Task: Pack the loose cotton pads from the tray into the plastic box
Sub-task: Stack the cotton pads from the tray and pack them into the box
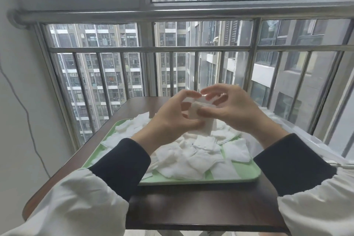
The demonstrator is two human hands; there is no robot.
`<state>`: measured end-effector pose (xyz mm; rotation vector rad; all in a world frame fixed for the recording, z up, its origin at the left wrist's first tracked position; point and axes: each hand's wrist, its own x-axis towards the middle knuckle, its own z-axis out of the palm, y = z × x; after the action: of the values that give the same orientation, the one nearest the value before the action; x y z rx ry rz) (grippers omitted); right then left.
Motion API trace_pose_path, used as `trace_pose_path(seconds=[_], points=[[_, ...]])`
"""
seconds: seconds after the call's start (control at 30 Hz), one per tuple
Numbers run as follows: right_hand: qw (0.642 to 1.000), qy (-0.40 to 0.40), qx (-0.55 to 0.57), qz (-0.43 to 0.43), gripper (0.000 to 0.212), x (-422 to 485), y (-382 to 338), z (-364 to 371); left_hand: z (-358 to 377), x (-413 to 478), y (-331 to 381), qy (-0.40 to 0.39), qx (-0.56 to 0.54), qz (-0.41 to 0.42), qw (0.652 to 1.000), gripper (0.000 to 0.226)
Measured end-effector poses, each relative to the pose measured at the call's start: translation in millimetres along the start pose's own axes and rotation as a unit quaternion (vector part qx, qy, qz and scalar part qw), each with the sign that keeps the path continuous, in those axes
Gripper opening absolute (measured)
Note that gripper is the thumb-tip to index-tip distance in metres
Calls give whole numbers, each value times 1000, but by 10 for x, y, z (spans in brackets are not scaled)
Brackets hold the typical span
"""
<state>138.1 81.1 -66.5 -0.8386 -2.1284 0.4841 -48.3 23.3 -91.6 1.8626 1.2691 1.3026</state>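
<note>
Balcony table [191, 207] with green tray [239, 176] heaped with loose cotton pads [191, 155]. Above it, left hand [172, 119] grips the plastic box [207, 127]; right hand [235, 109] pinches cotton pads at its top. Most look unpacked.

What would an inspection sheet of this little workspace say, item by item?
Surface: dark brown table.
Job's things: green tray heaped with loose cotton pads; clear plastic box, apparently with pads inside, held above the tray.
Clutter: translucent white plastic bag or sheet at the table's right edge.
Hands: left hand and right hand both grip the box.
Cables: thin wire running down the left wall.
Surroundings: metal window bars; apartment blocks outside.
</note>
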Motion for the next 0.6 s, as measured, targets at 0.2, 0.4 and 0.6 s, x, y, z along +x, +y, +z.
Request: trace_pose_path(seconds=[0.2,0.4,0.6], points=[[984,-157,43,72,51,-94,-109,-536,230,-4,294,-24,10,15,1000,75],[977,-185,-24,106,42,-193,-3,-1208,690,76,512,20,-44,-23,999,53],[979,-114,-107,133,23,-332,432,-1552,1089,278,432,-4,126,-24,992,20]])
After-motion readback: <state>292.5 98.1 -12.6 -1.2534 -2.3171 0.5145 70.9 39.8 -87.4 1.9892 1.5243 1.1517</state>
